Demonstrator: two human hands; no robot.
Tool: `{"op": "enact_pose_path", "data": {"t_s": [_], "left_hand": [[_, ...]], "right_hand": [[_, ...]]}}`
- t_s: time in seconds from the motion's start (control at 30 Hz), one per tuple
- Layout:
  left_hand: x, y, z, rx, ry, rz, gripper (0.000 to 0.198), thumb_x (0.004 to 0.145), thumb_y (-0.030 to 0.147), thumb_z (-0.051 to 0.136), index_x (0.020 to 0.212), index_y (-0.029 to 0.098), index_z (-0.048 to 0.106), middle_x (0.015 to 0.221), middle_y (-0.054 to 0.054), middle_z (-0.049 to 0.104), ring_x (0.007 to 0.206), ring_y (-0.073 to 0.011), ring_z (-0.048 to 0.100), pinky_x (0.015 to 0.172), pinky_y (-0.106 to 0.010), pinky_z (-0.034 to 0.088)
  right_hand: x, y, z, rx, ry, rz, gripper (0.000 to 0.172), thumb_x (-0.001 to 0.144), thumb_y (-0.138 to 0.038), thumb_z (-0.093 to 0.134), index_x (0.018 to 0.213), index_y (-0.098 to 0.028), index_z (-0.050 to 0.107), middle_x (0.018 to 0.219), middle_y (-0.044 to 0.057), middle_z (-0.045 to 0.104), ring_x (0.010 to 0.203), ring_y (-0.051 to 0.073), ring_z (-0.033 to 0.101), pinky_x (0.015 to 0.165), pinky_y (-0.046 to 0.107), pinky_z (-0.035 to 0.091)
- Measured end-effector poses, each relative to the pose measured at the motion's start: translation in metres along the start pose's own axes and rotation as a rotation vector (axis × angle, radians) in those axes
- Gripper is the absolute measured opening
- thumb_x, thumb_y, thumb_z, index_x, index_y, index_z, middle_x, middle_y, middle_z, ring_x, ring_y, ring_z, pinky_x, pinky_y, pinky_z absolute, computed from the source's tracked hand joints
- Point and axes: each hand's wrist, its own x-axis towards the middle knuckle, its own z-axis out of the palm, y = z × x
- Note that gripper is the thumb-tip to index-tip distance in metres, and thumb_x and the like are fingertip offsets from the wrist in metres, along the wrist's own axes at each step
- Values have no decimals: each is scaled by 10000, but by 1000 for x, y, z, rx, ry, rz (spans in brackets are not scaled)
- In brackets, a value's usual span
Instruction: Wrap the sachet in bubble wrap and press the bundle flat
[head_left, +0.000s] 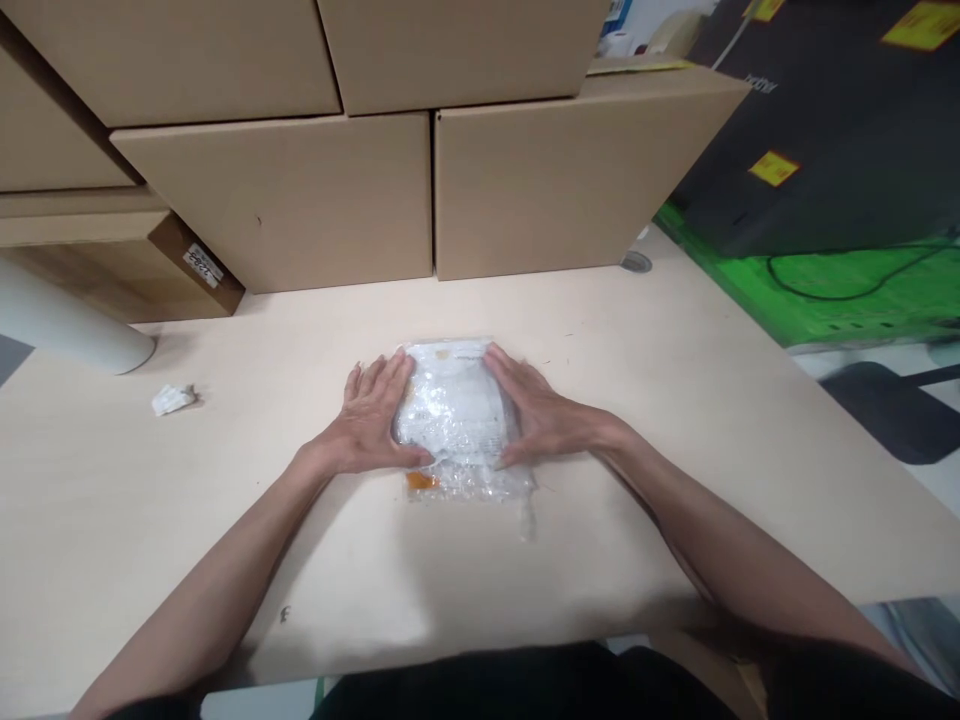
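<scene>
A flat, whitish package in clear bubble wrap [454, 405] lies on the pale table top, with glare on its plastic. Its loose lower flap of wrap has an orange patch [422, 481] at the left corner, and a thin strip trails off the lower right. My left hand [375, 415] grips the package's left side, fingers stretched upward along the edge and thumb at the lower part. Around the right side is my right hand [540, 405], with fingers near the upper right corner and thumb near the lower right. What lies inside the wrap cannot be made out.
Large cardboard boxes [517, 185] are stacked along the table's back edge. To the left are a white roll [71, 318], a flat labelled box [199, 265] and a crumpled white scrap [174, 399]. A dark box with yellow labels [817, 130] stands beyond the right edge.
</scene>
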Motion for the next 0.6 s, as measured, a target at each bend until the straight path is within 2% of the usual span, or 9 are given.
{"op": "enact_pose_path", "data": {"t_s": [0.1, 0.3, 0.47, 0.6], "left_hand": [[0, 0, -2, -14, -9, -3, 1323, 678, 773, 660, 1590, 234, -132, 1677, -132, -57, 1519, -439, -28, 1201, -617, -56], [-1, -1, -13, -79, -95, 14, 1376, 633, 768, 707, 1591, 244, -131, 1671, -142, -73, 1512, -449, -58, 1196, -638, -29], [-1, -1, -9, -60, -72, 4, 1338, 658, 738, 703, 1595, 237, -112, 1672, -139, -84, 1517, -430, -69, 1206, -607, -60], [-1, 0, -5, -47, -34, 2, 1332, 638, 729, 719, 1602, 239, -58, 1679, -144, -4, 1522, -435, 8, 1212, -601, -52]], "right_hand": [[1, -3, 4, -34, 8, 38, 1401, 665, -798, 676, 1543, -256, -271, 1646, 119, -244, 1506, 376, -189, 1203, 601, -66], [1, -1, 5, -75, 7, 56, 1363, 684, -765, 686, 1556, -275, -239, 1657, 103, -217, 1517, 388, -136, 1217, 596, -2], [0, 1, 7, -84, 18, 62, 1338, 702, -732, 697, 1566, -269, -214, 1668, 100, -178, 1524, 379, -111, 1222, 586, 9], [2, 0, 8, -84, 39, 59, 1319, 703, -721, 697, 1575, -274, -187, 1672, 97, -160, 1528, 376, -89, 1220, 593, 14]]}}
